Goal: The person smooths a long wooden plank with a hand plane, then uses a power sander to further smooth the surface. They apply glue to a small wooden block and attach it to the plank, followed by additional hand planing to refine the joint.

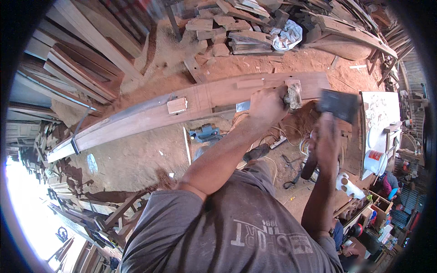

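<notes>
Gripping chisel (291,95) w/ left hand (267,107)

Long plank (136,119) — reddish wood, matt; chisel (242,106) blade — bright metal.

- Even, fairly bright daylight is spread over the sawdust floor (150,154) and the long plank (182,107), with only soft shadows thrown beneath them.
- A blown-out white glare is seen at eight o'clock, where detail is lost.
- The mallet (337,105) at two o'clock is smeared by motion blur; the right hand (327,144) under it is softened as well.
- The left hand (266,107) is rendered fairly sharply.
- Straight boards are bent toward the rim by fisheye distortion.
- Black corners are left around the round picture.
</notes>
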The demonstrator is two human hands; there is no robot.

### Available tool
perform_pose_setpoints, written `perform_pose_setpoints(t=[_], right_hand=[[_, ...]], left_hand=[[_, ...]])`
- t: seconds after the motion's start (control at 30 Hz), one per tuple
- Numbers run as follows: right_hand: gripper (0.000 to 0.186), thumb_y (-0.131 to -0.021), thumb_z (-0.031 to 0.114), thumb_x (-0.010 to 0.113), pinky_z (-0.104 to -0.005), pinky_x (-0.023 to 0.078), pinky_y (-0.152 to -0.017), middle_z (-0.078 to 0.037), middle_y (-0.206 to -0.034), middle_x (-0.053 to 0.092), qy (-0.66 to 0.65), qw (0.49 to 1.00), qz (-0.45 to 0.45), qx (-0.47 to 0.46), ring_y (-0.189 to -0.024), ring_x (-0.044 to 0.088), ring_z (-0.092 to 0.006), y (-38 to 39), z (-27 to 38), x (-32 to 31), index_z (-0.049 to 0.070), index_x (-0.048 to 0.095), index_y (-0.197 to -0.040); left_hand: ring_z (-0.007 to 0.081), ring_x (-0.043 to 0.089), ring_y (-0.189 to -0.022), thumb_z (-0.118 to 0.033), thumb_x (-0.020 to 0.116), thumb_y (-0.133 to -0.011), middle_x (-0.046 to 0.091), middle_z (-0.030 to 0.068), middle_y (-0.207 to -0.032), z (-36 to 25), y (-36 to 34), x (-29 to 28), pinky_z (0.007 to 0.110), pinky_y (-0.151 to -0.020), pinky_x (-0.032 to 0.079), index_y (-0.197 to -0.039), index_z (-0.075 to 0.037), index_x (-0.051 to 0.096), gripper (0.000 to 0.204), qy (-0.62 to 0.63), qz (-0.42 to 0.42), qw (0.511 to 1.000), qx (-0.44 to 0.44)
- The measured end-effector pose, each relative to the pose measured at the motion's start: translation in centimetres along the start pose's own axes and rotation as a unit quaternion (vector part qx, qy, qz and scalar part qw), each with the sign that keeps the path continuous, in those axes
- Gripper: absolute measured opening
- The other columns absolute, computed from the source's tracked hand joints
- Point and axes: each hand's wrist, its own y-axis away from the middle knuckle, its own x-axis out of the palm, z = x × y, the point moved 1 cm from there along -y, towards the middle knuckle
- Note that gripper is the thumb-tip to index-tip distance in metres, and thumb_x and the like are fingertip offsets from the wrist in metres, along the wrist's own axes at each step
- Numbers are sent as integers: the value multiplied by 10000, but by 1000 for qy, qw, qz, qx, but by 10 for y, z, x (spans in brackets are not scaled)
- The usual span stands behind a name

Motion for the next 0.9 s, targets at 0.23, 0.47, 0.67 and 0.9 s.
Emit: perform_pose_setpoints(t=[0.23,0.47,0.67,0.9], right_hand=[[366,-1148,400,556,-250,378,-524,49,-740,488,47,995,76,-33,-599,453,-45,-9,28,17,105,570,-933],[351,-1144,374,570,-239,384,-551,56,-736,480,93,988,117,-44,-631,465,-37,-8,33,34,101,582,-923],[361,-1133,376,589,-254,398,-559,41,-736,514,150,974,113,-127,-624,463,-57,-5,28,48,67,600,-947],[393,-1154,402,539,-248,397,-504,40,-695,509,-21,997,74,4,-560,469,-47,-1,45,43,98,560,-906]], left_hand=[[405,769,-822,-347,800,-809,764,177,-847,0,7,-11,548,-728,602,-1134,-131,718,399,-18,-24,1000,-7],[412,762,-815,-334,788,-830,763,187,-873,14,11,-11,546,-711,597,-1105,-143,713,342,-21,-35,999,-12],[398,766,-860,-350,808,-803,770,192,-908,20,18,-19,546,-763,600,-1119,-154,721,382,-18,-41,999,-17],[394,766,-885,-319,808,-798,778,159,-917,24,21,-28,533,-782,603,-1122,-156,721,374,-5,-46,998,-46]])
